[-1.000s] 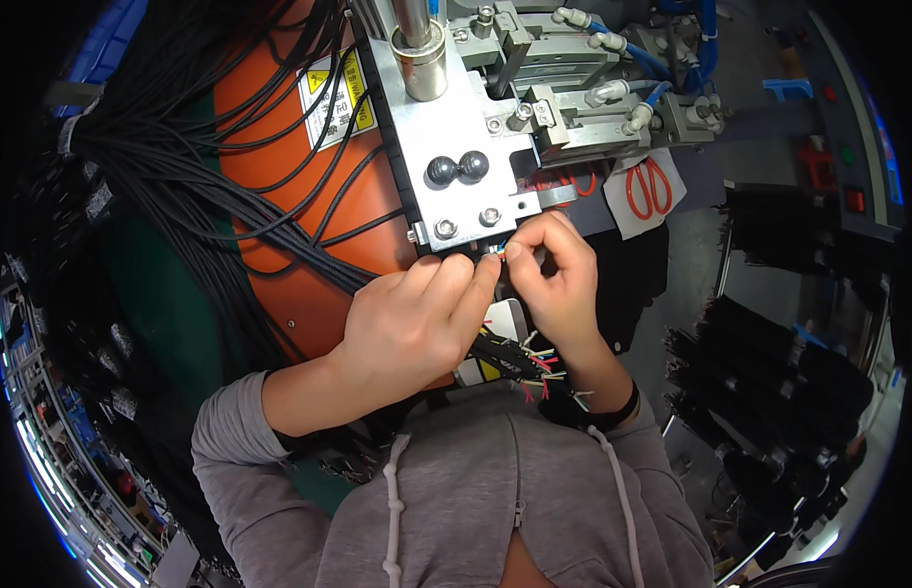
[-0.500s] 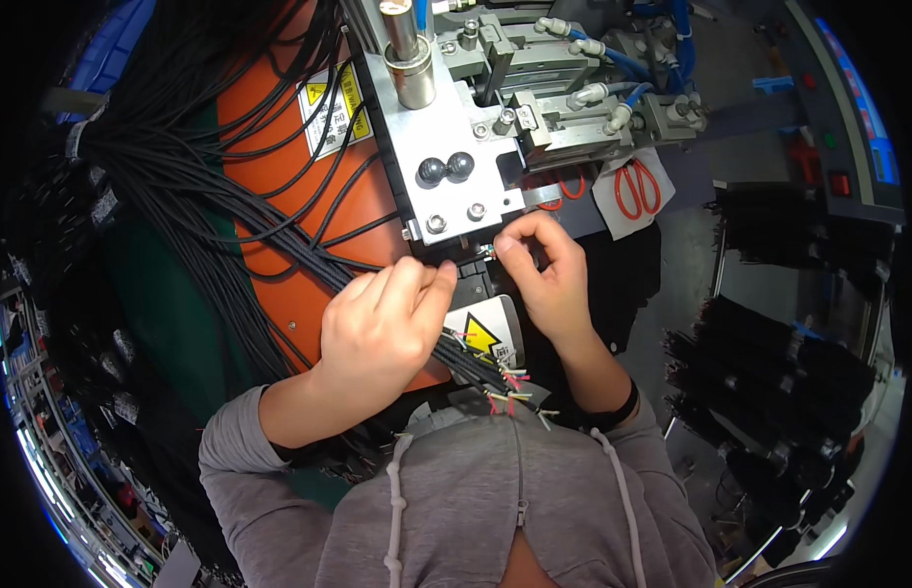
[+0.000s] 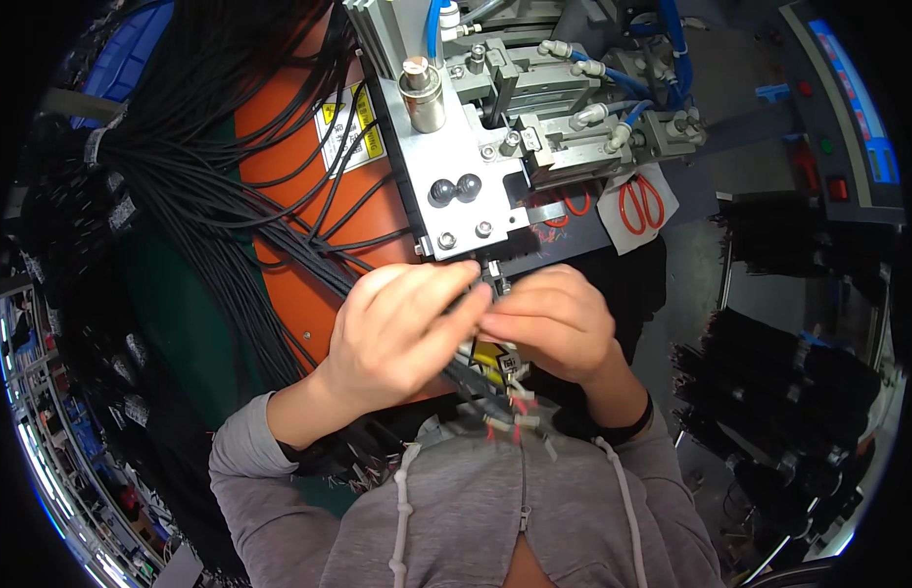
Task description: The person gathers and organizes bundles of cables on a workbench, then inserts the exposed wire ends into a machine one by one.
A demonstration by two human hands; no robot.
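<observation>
My left hand (image 3: 392,328) is closed just below the front end of a metal machine head (image 3: 461,147). Black cables (image 3: 299,250) run in from the left and pass behind it. My right hand (image 3: 559,318) meets it from the right, thumb and fingers pinched together. Both sets of fingertips come together beside a small metal part (image 3: 494,269) under the plate; what they grip is hidden and smeared by motion. Below the hands, cable ends (image 3: 515,412) with stripped red, white and yellow wires lie against my grey hoodie.
An orange machine base (image 3: 280,108) lies to the left under the cables. Red-handled scissors (image 3: 640,204) rest on a white sheet at the right. Air cylinders (image 3: 583,108) with blue hoses stand behind. Black cable bundles (image 3: 769,363) hang on a rack at far right.
My right hand has come down from the plate's front corner, its fingers closing in on my left fingertips. My left hand has shifted slightly right. The coloured wire tips between them are now hidden.
</observation>
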